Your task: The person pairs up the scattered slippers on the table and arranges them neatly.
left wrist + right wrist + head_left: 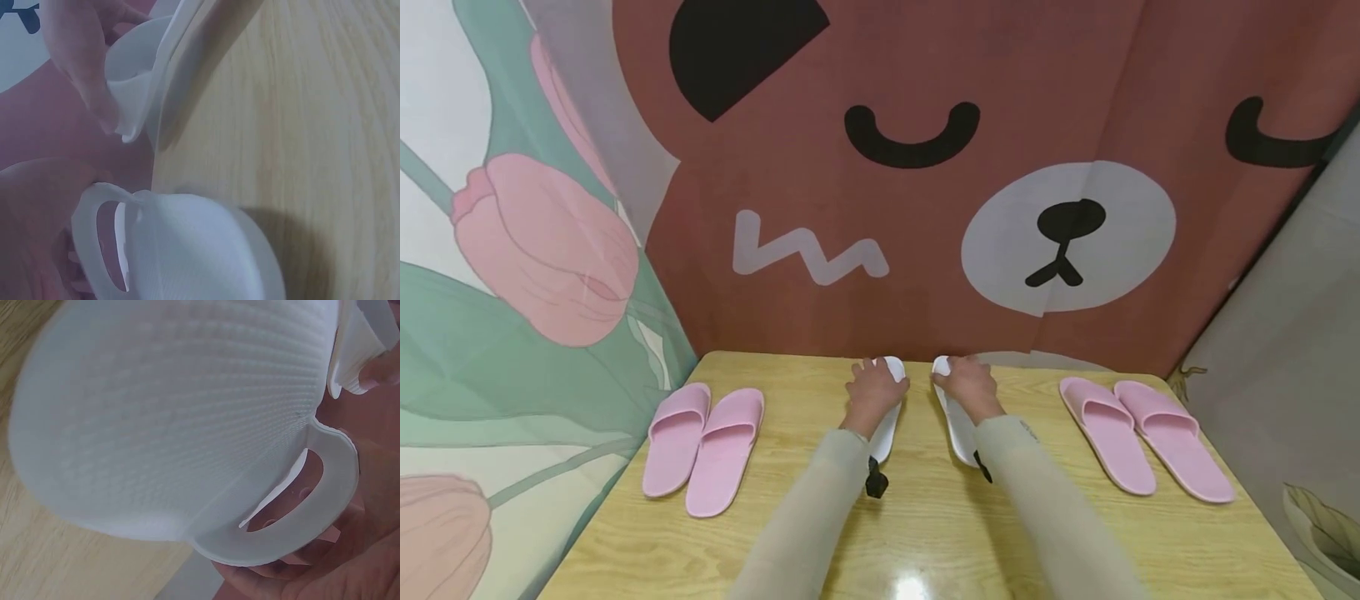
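Both hands gripping, one white slipper each, near the table's far edge.
Left hand [875, 390] curled over the toe end of the left white slipper [887, 435], fingers round the strap; right hand [968, 387] same hold on the right white slipper [957, 423]. Slippers apart, wood table [917, 508] showing between; can't tell if soles touch it. Pink slippers, one pair left [724, 467], one pair right [1112, 446].

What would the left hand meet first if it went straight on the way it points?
Likely the brown bear-print backdrop past the table, though the held white slipper might touch it first; depth is unclear.
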Demonstrator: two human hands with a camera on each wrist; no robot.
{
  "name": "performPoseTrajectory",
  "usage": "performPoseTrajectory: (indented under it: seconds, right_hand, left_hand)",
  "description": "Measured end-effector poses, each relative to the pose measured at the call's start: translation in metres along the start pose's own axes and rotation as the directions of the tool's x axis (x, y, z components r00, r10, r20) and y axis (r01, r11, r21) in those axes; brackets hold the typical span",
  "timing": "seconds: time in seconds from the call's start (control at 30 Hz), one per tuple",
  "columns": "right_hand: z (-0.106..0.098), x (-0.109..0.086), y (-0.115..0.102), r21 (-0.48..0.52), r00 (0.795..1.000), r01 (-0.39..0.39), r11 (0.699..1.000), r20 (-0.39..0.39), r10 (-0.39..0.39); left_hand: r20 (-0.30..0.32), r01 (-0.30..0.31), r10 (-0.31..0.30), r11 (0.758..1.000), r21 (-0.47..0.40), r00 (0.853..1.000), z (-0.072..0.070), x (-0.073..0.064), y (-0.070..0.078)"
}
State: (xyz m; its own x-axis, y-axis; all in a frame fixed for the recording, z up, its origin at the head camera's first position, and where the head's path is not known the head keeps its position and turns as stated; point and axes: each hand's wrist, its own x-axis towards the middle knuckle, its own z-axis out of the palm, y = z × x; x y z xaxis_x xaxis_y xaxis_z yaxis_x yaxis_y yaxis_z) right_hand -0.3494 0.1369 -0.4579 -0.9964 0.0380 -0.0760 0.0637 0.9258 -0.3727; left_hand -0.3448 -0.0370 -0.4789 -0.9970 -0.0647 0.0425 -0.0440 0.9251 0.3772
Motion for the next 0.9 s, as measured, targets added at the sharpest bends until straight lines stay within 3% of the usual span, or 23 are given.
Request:
performPoseTrajectory:
  seconds: [0.27, 0.9]
  right_hand:
    - [0.010, 0.003, -0.002, 0.023, 1.000, -0.011, 1.000, -0.005, 0.011]
    - [0.019, 0.009, -0.009, 0.025, 0.998, -0.062, 0.998, 0.006, 0.062]
  left_hand:
    - [0.000, 0.009, -0.009, 1.000, 0.004, 1.000, 0.008, 0.001, 0.003]
    - [0.078, 0.095, -0.099, 0.994, 0.055, 0.992, 0.015, 0.007, 0.014]
